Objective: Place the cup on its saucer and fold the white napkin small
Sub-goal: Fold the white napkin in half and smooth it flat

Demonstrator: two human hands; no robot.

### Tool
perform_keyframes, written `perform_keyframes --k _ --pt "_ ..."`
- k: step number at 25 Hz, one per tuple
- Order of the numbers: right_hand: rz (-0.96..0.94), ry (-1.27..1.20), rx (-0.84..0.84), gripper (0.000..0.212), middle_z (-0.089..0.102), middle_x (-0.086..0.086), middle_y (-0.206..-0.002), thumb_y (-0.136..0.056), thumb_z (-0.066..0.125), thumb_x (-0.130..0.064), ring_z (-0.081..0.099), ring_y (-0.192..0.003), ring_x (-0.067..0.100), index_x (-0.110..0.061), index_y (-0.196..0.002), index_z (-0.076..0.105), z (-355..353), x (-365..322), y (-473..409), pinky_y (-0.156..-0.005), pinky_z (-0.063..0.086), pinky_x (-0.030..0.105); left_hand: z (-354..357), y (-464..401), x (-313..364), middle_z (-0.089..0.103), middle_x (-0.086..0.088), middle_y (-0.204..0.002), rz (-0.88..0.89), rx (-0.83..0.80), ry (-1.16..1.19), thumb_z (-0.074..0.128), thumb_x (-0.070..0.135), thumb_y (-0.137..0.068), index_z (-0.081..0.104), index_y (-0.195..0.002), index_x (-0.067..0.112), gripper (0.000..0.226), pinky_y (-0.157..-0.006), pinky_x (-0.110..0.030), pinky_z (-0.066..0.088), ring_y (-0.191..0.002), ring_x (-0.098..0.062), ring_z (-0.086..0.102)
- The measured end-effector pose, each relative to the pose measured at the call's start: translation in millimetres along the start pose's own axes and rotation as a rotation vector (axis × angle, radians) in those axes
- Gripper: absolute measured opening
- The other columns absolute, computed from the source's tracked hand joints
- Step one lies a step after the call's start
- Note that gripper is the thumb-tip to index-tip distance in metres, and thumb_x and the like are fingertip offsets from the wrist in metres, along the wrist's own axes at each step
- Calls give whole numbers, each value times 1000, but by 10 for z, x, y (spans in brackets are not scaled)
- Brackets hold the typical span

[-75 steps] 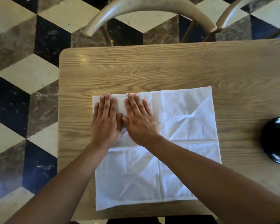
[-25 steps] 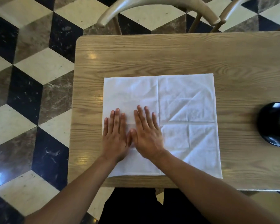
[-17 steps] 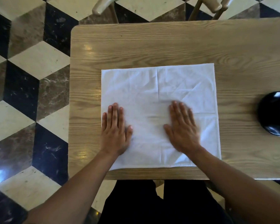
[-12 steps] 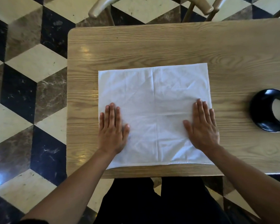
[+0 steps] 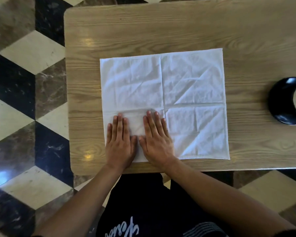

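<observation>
A white napkin (image 5: 178, 93) lies spread flat and creased on the wooden table (image 5: 161, 28). My left hand (image 5: 120, 141) presses flat on its near left corner, fingers straight. My right hand (image 5: 156, 140) lies flat right beside it, thumbs nearly touching, also pressing the cloth. A black cup (image 5: 288, 101) with a pale inside sits at the table's right side, cut off by the frame edge. No saucer can be made out apart from the cup.
The table's near edge (image 5: 212, 169) runs just below the napkin and its left edge (image 5: 67, 100) borders a checkered marble floor (image 5: 24, 100). My dark clothing shows below the table.
My right hand slid from the napkin's near right side back to the left, beside my left hand. The view has shifted lower, so the chairs are out of sight.
</observation>
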State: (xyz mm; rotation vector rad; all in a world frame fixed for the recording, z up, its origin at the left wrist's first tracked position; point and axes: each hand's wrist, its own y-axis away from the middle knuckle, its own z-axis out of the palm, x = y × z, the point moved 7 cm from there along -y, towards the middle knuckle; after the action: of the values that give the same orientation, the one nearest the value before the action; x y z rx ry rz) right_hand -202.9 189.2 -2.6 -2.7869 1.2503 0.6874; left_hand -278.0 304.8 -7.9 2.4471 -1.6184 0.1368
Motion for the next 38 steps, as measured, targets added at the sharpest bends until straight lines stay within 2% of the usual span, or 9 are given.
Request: perform_keyframes --k 4,8,11,20,23,27,30,34,38 --pt "3 109 32 73 20 8 -169 -101 44 -47 13 -158 26 -9 -160 26 -129 450 122 -126 17 53 -3 -8 -4 16 -22 -168 13 8 -9 40 38 -100 21 -159 -1 73 -127 -57 15 -159 -34 11" --pt "121 175 94 75 18 10 -170 -100 43 -50 15 -157 28 -8 -160 24 -493 1330 427 -125 20 55 8 4 -4 12 -20 -170 4 -28 -11 39 39 -99 18 -160 0 75 -127 -58 13 -159 -33 6" --pt "201 187 49 78 11 10 -171 -100 37 -51 10 -158 26 -6 -161 18 -661 1748 567 -127 15 49 16 5 -10 13 -20 -170 -2 -30 -16 37 41 -100 19 -160 -1 75 -126 -58 15 -159 -33 8" --pt "163 63 27 69 12 10 -171 -103 34 -44 7 -159 25 -6 -160 24 -780 1765 480 -128 12 49 -79 10 -30 18 -21 -168 33 -31 45 36 42 -103 28 -157 -3 71 -125 -59 20 -158 -34 14" --pt "160 8 142 53 27 18 -165 -103 45 -31 21 -155 34 -3 -147 44 -965 1766 164 -125 19 53 -249 -184 -43 27 -23 -165 -5 -3 101 36 41 -103 40 -151 -1 64 -124 -58 22 -156 -37 21" --pt "260 -2 290 42 44 21 -148 -95 53 -13 45 -125 41 -2 -136 53 -1311 1963 -495 -106 40 52 -483 -902 -222 34 -24 -161 -86 50 171 42 35 -101 42 -148 1 58 -122 -53 24 -150 -42 29" --pt "327 -2 243 50 47 19 -143 -89 51 -6 46 -121 42 -3 -139 50 -1505 2138 -1052 -106 40 52 -585 -1532 -398 37 -23 -159 -149 27 159 53 20 -91 41 -149 2 62 -120 -53 27 -148 -43 32" --pt "275 46 130 59 48 18 -143 -82 50 4 45 -123 42 -3 -140 47 -1656 2207 -1587 -106 40 50 -657 -2124 -470 40 -20 -156 -150 -84 147 61 7 -78 43 -149 5 73 -120 -52 30 -147 -39 34" --pt "233 88 -7 63 48 16 -136 -76 53 2 43 -124 39 -9 -138 52 -1641 2255 -1788 -105 40 46 -732 -2302 -434 53 -20 -139 -120 -83 -5 63 2 -75 54 -138 5 64 -104 -54 41 -127 -43 49"
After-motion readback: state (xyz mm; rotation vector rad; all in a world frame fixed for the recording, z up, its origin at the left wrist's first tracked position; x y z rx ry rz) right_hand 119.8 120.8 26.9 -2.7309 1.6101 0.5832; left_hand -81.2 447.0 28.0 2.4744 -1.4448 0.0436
